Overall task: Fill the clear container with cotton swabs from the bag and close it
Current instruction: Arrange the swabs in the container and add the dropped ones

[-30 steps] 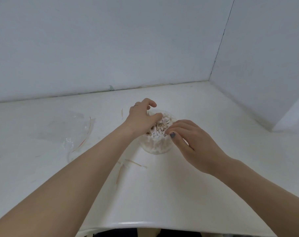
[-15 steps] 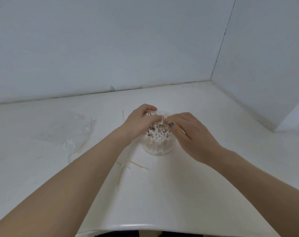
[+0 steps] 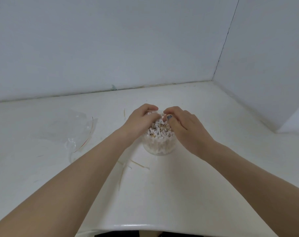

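Soft, even, cool light; faint shadows, glare on the counter edge (image 3: 133, 225), wide-angle bowing.

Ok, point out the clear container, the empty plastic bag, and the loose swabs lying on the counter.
clear container (image 3: 160, 147), head view, on its lower front wall.
plastic bag (image 3: 73, 132), head view, on its crumpled middle.
loose swabs (image 3: 140, 165), head view, on one stick's shaft.

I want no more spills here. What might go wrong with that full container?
Swabs stand heaped above the clear container's rim, so the left hand and right hand pressing them may flick some out. A few loose swabs already lie on the counter. Pushing sideways might tip it.
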